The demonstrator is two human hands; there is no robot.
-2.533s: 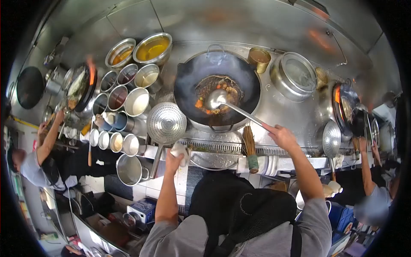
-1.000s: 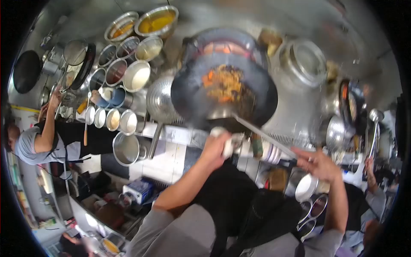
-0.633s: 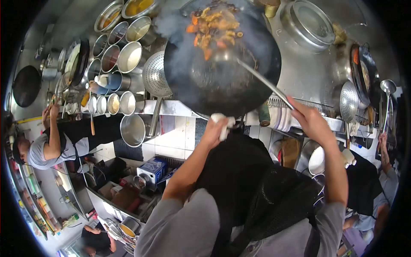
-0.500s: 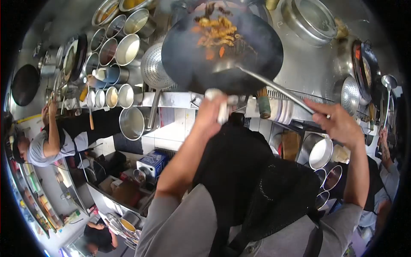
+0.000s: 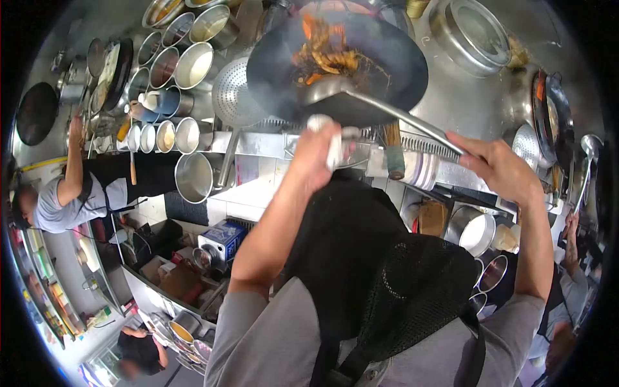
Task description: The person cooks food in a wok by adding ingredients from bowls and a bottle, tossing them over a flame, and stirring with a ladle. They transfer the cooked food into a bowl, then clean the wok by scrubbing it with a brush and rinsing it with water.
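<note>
My left hand (image 5: pixel 311 153) is closed around a white cloth (image 5: pixel 334 152) at the near edge of the black wok (image 5: pixel 271 80); a handle under the cloth is mostly hidden. My right hand (image 5: pixel 495 166) grips the long metal handle of a ladle (image 5: pixel 403 117). The ladle's bowl rests low inside the wok, just on the near side of the food. Browned pieces and orange slices of stir-fried food (image 5: pixel 327 61) sit toward the wok's far side, blurred, with haze over them.
Left of the wok lies a perforated strainer (image 5: pixel 236 93), beside several metal pots of ingredients (image 5: pixel 194 66). A wooden-handled brush (image 5: pixel 394 151) and a striped towel (image 5: pixel 419 169) are at the stove's front edge. Lidded pot (image 5: pixel 474 32) back right. Co-workers (image 5: pixel 71 193) stand on both sides.
The food has shifted and spread upward toward the wok's far side. The ladle and my right hand have moved slightly left, the ladle's bowl nearer the food. My left hand still grips the cloth.
</note>
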